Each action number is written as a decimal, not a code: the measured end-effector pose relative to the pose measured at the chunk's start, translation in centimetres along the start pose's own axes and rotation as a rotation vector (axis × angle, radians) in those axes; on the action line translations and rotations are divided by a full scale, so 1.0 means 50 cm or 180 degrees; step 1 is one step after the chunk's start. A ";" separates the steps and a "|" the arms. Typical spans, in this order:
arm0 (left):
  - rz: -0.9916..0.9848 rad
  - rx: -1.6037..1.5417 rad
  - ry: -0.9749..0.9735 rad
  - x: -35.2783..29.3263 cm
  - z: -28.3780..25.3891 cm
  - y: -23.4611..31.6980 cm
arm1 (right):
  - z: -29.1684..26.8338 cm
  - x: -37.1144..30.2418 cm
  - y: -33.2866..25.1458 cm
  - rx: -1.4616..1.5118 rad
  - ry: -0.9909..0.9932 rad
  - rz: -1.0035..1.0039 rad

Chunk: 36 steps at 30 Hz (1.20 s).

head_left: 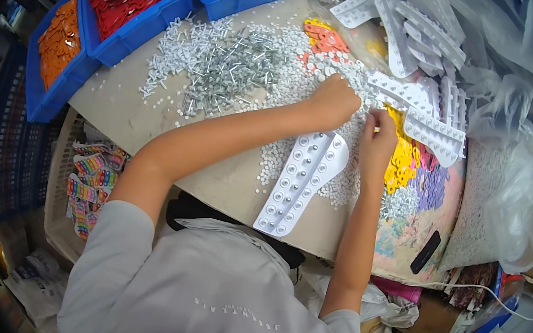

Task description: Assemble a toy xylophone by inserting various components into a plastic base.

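My left hand (336,100) reaches across the table and is closed like a fist over the white round discs (289,93). Whatever it may hold is hidden. Beside it, my right hand (380,137) has its fingers drawn together near the pile of yellow plastic pieces (402,160); I cannot make out anything in them. Just below both hands lies a white plastic panel (302,181), wide at the top and narrower toward me, with round sockets along both sides and small metal-looking pins down its middle.
Silvery rivet-like pins (232,69) are heaped left of centre. Blue bins (105,47) hold orange, red and green pieces. More white panels (418,39) pile up at the far right, near purple pieces (431,187), a black phone-like object (426,253) and a clear bag (496,195).
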State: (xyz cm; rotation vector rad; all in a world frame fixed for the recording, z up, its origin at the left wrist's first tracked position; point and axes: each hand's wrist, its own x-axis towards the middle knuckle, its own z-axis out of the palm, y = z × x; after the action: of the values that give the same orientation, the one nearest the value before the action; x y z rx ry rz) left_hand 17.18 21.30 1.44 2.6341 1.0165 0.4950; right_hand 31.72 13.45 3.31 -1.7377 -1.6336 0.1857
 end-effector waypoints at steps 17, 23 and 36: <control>-0.0689 -0.2601 0.0250 -0.164 -0.102 -0.047 | -0.013 -0.126 -0.089 0.0704 -0.0476 0.0638; -0.0368 -0.2084 0.0195 -0.203 -0.073 -0.029 | 0.017 -0.137 -0.076 0.0141 -0.0206 0.0161; -0.0502 -0.1668 0.0539 -0.198 -0.066 -0.015 | 0.027 -0.152 -0.084 -0.0486 0.0207 -0.0204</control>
State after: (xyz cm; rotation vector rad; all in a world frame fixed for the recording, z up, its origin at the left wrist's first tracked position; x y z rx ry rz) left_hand 8.52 15.46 2.03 2.0615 0.9712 0.8293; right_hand 26.17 6.73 1.99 -1.7820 -1.6905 -0.0267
